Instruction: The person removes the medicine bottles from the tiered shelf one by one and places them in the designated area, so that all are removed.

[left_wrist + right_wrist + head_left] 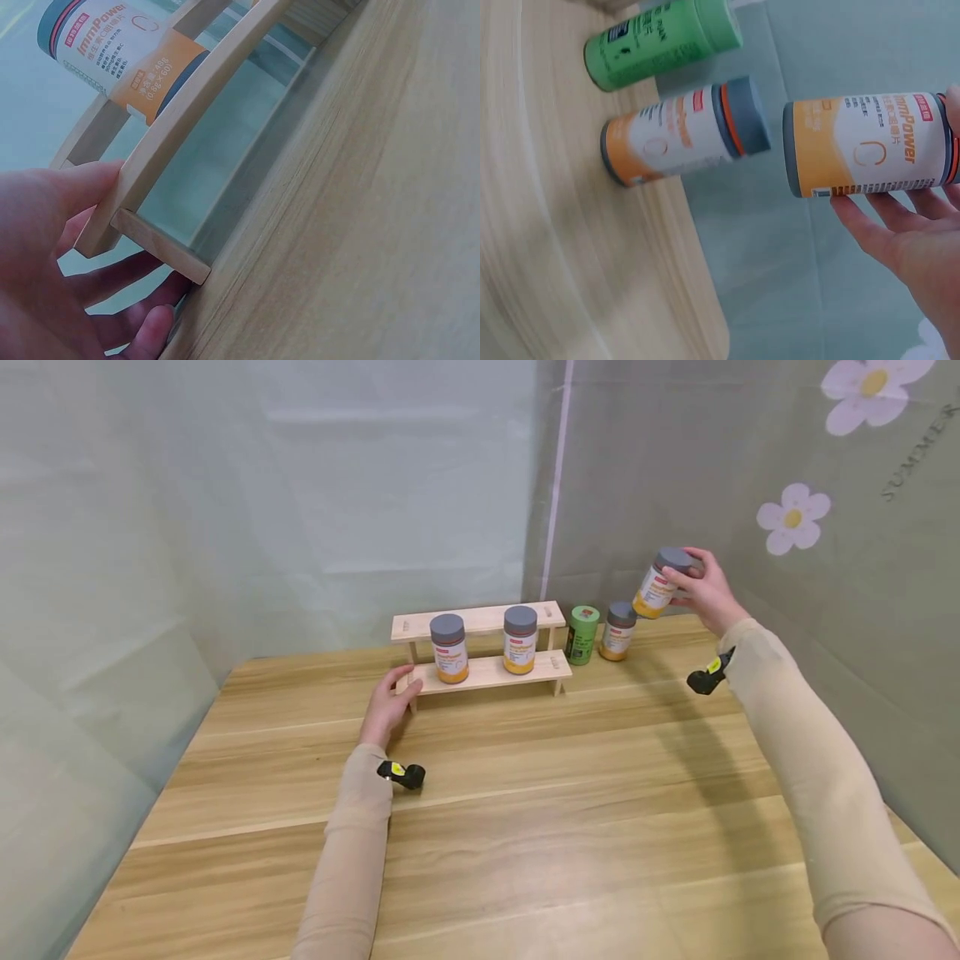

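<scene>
My right hand (708,591) holds a supplement bottle (655,591) with a grey lid and a white-and-orange label in the air, tilted, near the back right of the table. Thumb and fingers wrap its upper part, as the right wrist view shows. At the left end of a two-tier wooden shelf (495,675), my left hand (386,706) grips the lower board, thumb on the board and fingers around the end by the leg. Two matching bottles, one on the left (450,649) and one on the right (520,640), stand upright on that lower tier.
Right of the shelf stand a green bottle (582,635) and another grey-lidded bottle (617,632), both upright on the wooden table (525,827). Behind the table hangs a pale curtain (390,485), with a flower-printed one (675,460) to its right.
</scene>
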`<control>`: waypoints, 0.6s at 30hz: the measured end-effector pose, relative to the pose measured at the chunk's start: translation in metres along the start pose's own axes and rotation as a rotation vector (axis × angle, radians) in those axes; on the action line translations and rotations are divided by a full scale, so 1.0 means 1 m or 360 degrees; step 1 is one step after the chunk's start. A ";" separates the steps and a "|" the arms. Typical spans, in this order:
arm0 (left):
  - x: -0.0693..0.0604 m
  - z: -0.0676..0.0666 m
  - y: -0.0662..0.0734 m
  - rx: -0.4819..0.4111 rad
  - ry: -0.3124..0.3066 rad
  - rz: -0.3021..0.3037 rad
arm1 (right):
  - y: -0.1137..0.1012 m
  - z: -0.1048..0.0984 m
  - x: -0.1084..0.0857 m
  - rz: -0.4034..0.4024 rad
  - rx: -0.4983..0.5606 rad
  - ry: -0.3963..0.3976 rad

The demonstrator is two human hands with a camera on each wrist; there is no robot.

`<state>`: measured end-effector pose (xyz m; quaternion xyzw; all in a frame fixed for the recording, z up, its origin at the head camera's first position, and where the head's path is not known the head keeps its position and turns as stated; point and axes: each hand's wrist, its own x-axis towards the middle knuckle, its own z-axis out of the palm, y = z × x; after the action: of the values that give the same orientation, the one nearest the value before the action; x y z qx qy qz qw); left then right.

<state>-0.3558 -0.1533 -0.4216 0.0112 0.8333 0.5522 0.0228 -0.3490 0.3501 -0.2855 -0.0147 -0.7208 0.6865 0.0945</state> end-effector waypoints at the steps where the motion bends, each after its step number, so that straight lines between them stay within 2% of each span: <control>1: 0.000 0.000 0.000 -0.0001 0.0003 -0.0003 | 0.002 -0.002 0.000 0.0006 -0.0012 0.0024; 7: -0.004 -0.002 0.002 0.0000 0.0003 -0.0010 | 0.016 -0.011 0.000 0.0057 -0.0075 0.0126; 14: -0.006 -0.004 -0.001 -0.0006 -0.0004 -0.0032 | 0.039 -0.017 0.001 0.0107 -0.0197 0.0109; 18: -0.007 -0.003 -0.003 -0.0009 -0.0004 -0.0030 | 0.049 -0.019 0.003 0.0186 -0.0309 0.0100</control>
<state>-0.3484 -0.1575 -0.4230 0.0039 0.8318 0.5543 0.0291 -0.3542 0.3716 -0.3326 -0.0874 -0.7785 0.6170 0.0749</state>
